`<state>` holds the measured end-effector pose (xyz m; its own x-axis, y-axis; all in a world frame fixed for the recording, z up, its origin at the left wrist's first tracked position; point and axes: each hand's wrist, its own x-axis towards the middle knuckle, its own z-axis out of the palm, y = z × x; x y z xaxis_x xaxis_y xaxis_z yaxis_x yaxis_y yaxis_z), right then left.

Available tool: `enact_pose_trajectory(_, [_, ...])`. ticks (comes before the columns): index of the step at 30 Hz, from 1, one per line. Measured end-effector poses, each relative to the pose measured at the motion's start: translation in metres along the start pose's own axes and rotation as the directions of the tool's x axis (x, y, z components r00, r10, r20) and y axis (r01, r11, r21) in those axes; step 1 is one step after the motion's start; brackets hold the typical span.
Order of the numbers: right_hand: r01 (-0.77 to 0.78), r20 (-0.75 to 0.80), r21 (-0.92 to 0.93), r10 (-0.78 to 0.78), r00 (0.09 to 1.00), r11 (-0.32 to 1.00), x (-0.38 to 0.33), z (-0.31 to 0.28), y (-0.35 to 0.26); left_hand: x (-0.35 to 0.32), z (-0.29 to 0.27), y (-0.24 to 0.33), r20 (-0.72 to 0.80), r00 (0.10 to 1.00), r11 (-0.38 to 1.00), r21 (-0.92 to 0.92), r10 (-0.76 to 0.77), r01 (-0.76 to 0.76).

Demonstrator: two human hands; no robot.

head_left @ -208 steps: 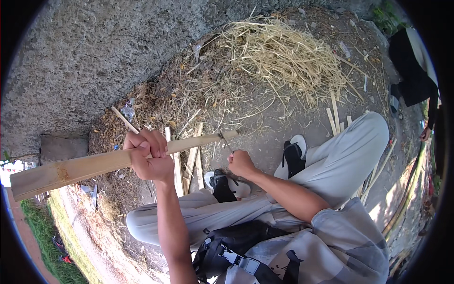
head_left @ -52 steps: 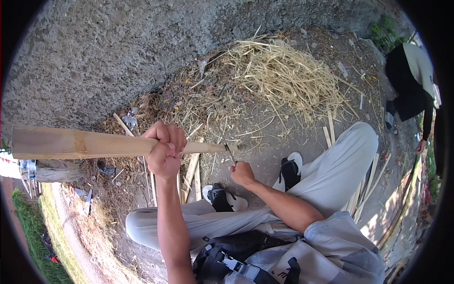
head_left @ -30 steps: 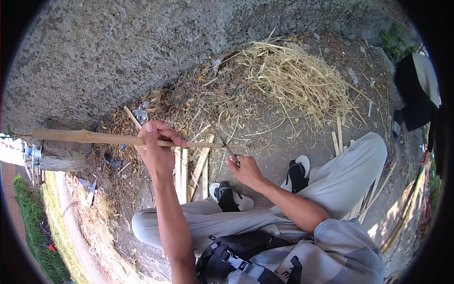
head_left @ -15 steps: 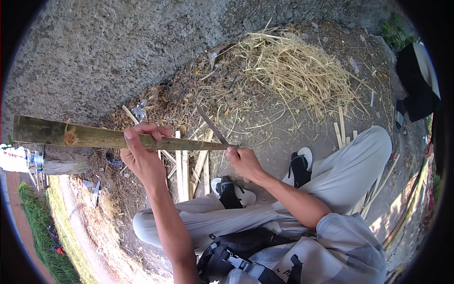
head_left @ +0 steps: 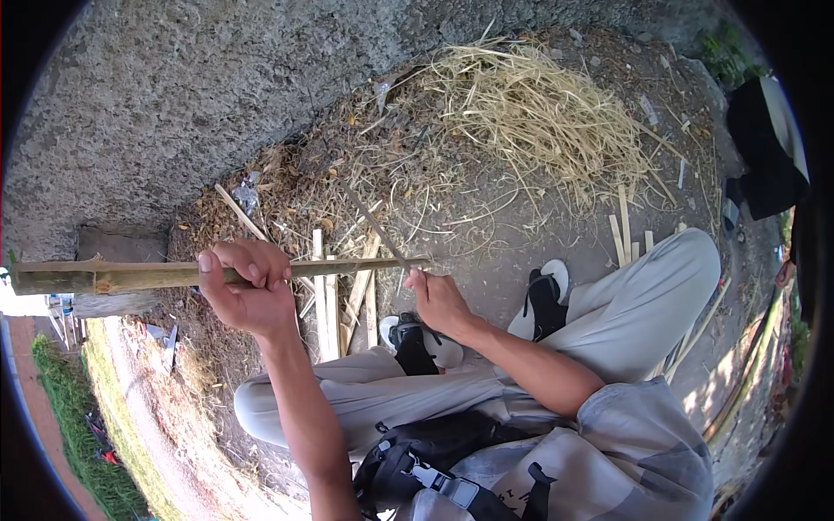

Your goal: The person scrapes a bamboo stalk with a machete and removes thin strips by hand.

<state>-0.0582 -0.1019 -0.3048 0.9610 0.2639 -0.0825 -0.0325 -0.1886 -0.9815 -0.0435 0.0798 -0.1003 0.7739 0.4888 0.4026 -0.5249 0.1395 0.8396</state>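
A long split piece of bamboo [head_left: 161, 275] lies nearly level across the view, wide at its left end and narrowing toward the right. My left hand [head_left: 250, 282] is closed around its middle, fingers curled over the top. My right hand [head_left: 439, 302] is closed on a knife, its handle hidden in my fist. The thin dark knife blade [head_left: 375, 222] slants up and to the left, crossing the bamboo close to its narrow right end. Whether the edge bites into the bamboo cannot be seen.
A heap of pale shavings [head_left: 556, 113] covers the ground ahead. Split bamboo slats [head_left: 328, 313] lie below the held piece, near my sandalled feet. A rough grey wall [head_left: 200, 113] rises at the back left. Another person's dark clothing [head_left: 769, 152] shows at the far right.
The bamboo has turned about its length, showing a narrower face, and has shifted slightly left. My left fingers have curled tighter over it. My right hand and the knife have moved a little left.
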Motion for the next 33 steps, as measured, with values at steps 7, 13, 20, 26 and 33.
enact_pose_trajectory(7, [-0.249,0.225,-0.434,0.372,0.901,0.866,0.009,0.000,0.084,0.012,-0.022,-0.003,0.176,0.978,0.992,-0.036,-0.116,0.124])
enact_pose_trajectory(13, [-0.148,0.189,-0.350,0.224,0.956,0.925,-0.005,0.015,0.063,0.015,-0.030,0.003,0.210,0.973,0.994,-0.038,-0.096,0.107])
enact_pose_trajectory(20, [-0.238,0.194,-0.455,0.357,0.914,0.858,-0.007,0.013,0.078,0.019,-0.063,0.012,0.324,0.943,0.995,-0.035,-0.079,0.095])
enact_pose_trajectory(26, [0.044,0.299,-0.253,0.035,0.953,0.966,-0.010,0.033,0.034,0.017,-0.071,0.017,0.298,0.913,0.961,0.085,-0.278,0.264])
enact_pose_trajectory(33, [-0.217,0.267,-0.582,0.436,0.859,0.784,-0.007,0.005,0.129,0.019,-0.065,0.005,0.118,0.970,0.974,-0.055,-0.214,0.221])
